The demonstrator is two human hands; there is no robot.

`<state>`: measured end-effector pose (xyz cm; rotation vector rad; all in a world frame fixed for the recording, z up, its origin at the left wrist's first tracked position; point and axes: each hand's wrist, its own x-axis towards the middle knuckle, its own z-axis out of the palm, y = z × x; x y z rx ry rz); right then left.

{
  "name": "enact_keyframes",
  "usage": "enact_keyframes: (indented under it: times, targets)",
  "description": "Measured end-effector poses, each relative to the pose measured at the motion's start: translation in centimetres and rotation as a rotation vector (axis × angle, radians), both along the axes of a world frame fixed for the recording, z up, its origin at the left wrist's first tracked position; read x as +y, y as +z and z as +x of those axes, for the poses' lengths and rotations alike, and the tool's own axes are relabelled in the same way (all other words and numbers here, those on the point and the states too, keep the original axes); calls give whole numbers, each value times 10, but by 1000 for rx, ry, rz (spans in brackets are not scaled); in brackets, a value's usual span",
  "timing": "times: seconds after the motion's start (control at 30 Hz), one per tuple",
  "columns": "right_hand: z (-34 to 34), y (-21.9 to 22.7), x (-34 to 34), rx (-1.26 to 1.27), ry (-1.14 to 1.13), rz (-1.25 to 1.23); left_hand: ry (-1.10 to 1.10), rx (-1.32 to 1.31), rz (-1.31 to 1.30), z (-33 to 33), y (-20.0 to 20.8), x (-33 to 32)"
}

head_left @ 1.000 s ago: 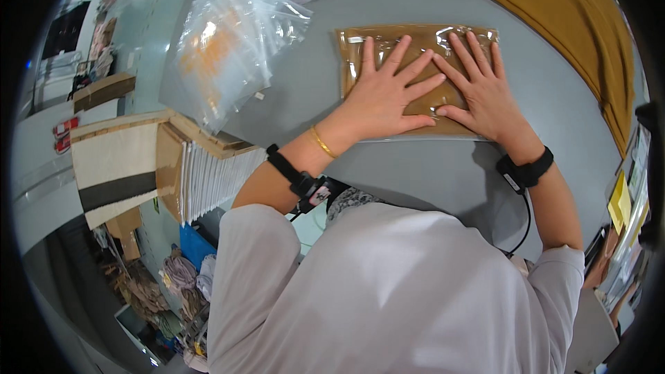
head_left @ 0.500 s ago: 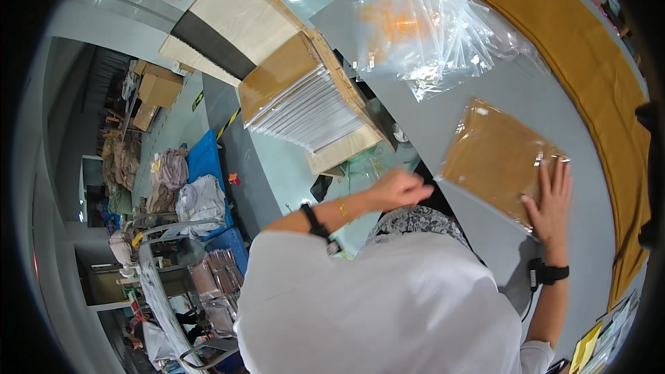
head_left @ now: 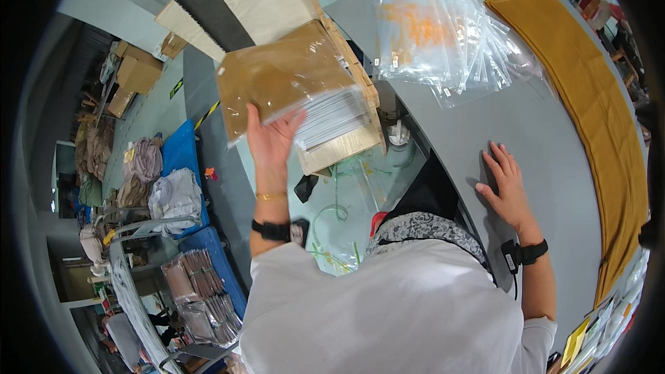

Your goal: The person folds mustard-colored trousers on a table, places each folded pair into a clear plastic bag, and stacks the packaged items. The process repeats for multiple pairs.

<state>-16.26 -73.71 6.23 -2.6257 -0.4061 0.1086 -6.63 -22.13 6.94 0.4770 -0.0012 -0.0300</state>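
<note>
My left hand (head_left: 271,137) is palm up at the near edge of a flat brown piece of folded cloth in a clear plastic bag (head_left: 273,73). The thumb lies over the bag and the other fingers are partly hidden at its edge. This bag lies over a stack of similar packets (head_left: 336,116), slightly turned and overhanging its left side; whether it rests fully on the stack I cannot tell. My right hand (head_left: 507,190) is open, fingers spread, over the grey table (head_left: 478,128), and holds nothing.
Clear plastic bags (head_left: 443,34) lie loosely piled at the table's far side. A long folded brown cloth (head_left: 582,97) runs along its right. The packets stand in a wooden holder (head_left: 336,156). On the left, a cart (head_left: 138,270) stands near bagged bundles (head_left: 197,291).
The bagged brown cloth has gone from the table to over the stack at the left, with my left hand at its edge. My right hand has moved left and no longer touches it.
</note>
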Motion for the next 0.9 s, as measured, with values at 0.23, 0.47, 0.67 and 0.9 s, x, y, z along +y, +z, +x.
enact_keyframes:
  times: [0.23, 0.47, 0.67, 0.9]
  targets:
    - [-22, -15, -1, -111, -50, -86, -207, 195, 648, 101, -58, 86]
    - [-34, -7, -33, -120, 7, 52, -259, 382, 1223, 118, -65, 104]
    - [-66, -17, -198, -170, -1124, 414, -787, -34, 1532, 87, -12, -28]
    - [-102, -60, -394, -456, -1291, -147, -1058, -639, 1470, 104, 24, -349]
